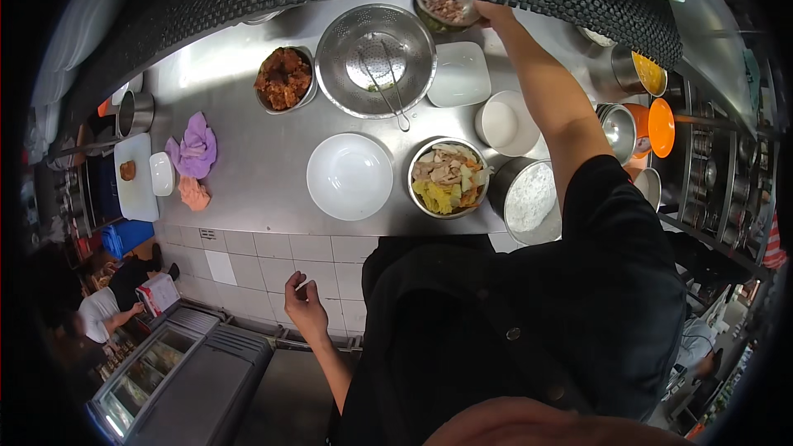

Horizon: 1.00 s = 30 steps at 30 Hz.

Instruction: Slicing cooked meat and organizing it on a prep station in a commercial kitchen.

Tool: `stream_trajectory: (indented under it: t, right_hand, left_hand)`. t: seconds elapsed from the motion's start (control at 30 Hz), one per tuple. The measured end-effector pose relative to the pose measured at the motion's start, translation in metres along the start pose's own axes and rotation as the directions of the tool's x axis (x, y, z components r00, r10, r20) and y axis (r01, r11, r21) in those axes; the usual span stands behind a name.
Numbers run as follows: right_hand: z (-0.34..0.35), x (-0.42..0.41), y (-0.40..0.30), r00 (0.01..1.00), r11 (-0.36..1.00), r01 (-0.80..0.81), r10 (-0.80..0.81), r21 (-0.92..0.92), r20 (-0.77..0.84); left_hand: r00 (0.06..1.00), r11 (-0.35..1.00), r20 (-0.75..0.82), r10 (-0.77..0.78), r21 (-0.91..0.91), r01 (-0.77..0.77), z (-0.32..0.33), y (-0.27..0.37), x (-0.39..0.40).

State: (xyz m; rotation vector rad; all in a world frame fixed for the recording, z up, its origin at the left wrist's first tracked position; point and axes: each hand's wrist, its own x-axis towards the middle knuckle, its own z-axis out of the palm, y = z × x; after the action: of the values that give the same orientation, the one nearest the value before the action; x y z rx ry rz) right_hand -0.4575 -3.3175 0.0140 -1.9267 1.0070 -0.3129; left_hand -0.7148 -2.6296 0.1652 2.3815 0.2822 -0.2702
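My right hand point(495, 13) is at the far side of the steel counter, gripping the rim of a bowl of chopped pinkish food point(447, 9). The overhanging woven black mat partly hides hand and bowl. Low in front of the counter hovers my left hand point(305, 305), fingers loosely curled and apart, with nothing in it. On the near counter, a round white bowl point(350, 176) stands left of a metal bowl of sliced meat and cabbage point(449, 178). Behind them sits a steel colander point(337, 83) with wire tongs point(390, 90) lying in it.
A container of reddish-brown cooked food point(285, 79) is left of the colander. White dishes point(460, 74) and a pot of white powder point(533, 195) stand right. Purple cloth point(195, 147) and a cutting board point(135, 189) lie left. Another person point(102, 316) is beyond the glass-topped freezer point(155, 371).
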Motion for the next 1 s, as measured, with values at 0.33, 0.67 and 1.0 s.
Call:
stream_trajectory:
  t: [0.33,0.67,1.0]
  right_hand:
    - [-0.052,0.022,0.042,0.892,0.701,0.332,-0.451,-0.631,-0.031]
    - [-0.086,0.021,0.088,0.929,0.493,0.352,-0.29,-0.795,0.232]
    - [-0.115,-0.113,-0.02,0.542,0.68,0.672,-0.181,-0.293,0.821]
  left_hand:
    - [1.0,0.998,0.001,0.002,-0.069,-0.002,0.003,-0.014,0.002]
    - [0.995,0.994,0.021,0.099,-0.043,-0.098,0.003,0.005,0.007]
    - [0.999,0.998,0.005,0.032,-0.059,-0.031,0.004,-0.01,0.001]
